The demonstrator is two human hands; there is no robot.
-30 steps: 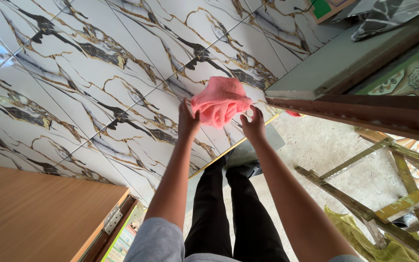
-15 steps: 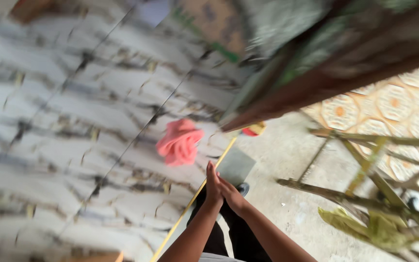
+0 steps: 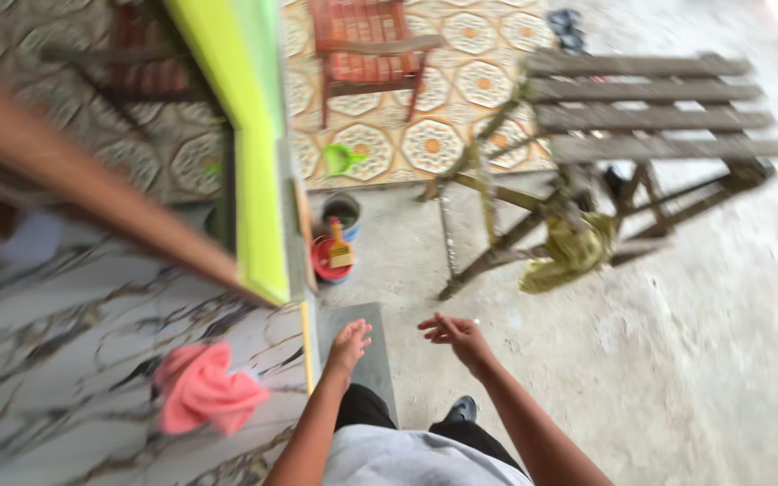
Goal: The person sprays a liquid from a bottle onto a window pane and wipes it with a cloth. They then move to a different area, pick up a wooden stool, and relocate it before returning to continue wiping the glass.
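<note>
A crumpled pink cloth (image 3: 202, 389) lies on the white marble-patterned tiled surface (image 3: 65, 360) at lower left. My left hand (image 3: 349, 346) hangs empty with fingers apart, just right of the tile edge and well clear of the cloth. My right hand (image 3: 457, 334) is also empty, fingers spread, above the grey concrete floor (image 3: 677, 342). My dark trousers and a shoe show below the hands. The whole view is motion-blurred.
A bright green panel edge (image 3: 254, 162) and a brown wooden beam (image 3: 92, 189) cross the upper left. A red bowl with a brush (image 3: 333, 256) and a dark bucket (image 3: 342, 212) sit on the floor. A wooden bench-like frame (image 3: 623, 117) with a yellow-green rag (image 3: 569, 252) stands at right.
Both hands let go of the pink cloth, which now lies on the tiles. The hands drew back and apart, and my view swung toward the floor and the wooden frame.
</note>
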